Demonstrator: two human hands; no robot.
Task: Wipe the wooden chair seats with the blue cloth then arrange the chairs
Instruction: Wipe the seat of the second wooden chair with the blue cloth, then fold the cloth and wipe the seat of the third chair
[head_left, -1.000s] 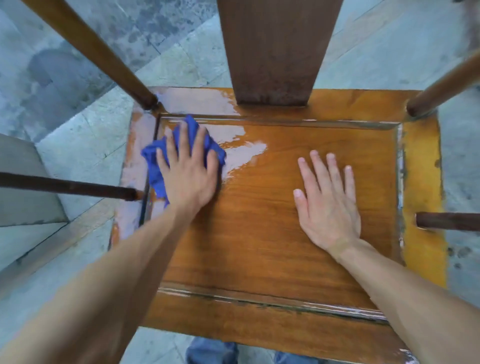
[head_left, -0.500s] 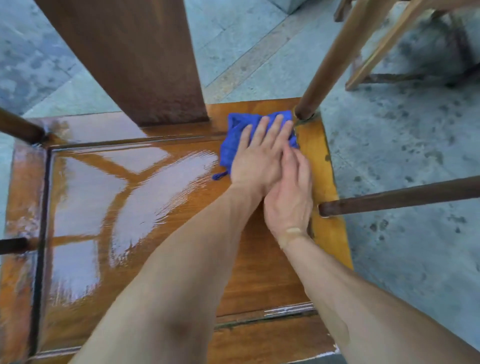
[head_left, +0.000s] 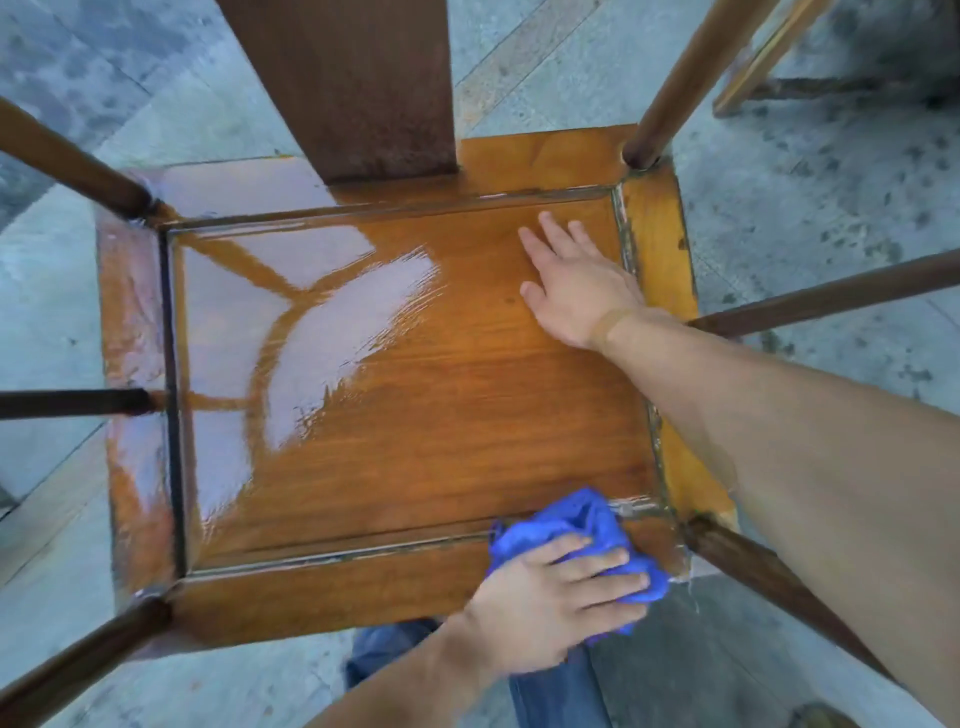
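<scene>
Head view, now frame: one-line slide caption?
Left hand presses the blue cloth on the wooden chair seat's near right corner; right hand rests flat.

The wooden chair seat (head_left: 415, 415) is gleaming glossy and wet on its left side, the blue cloth (head_left: 576, 525) is looking soft and crumpled, and the stone floor (head_left: 779, 208) is showing matt, rough, blotchy.
</scene>
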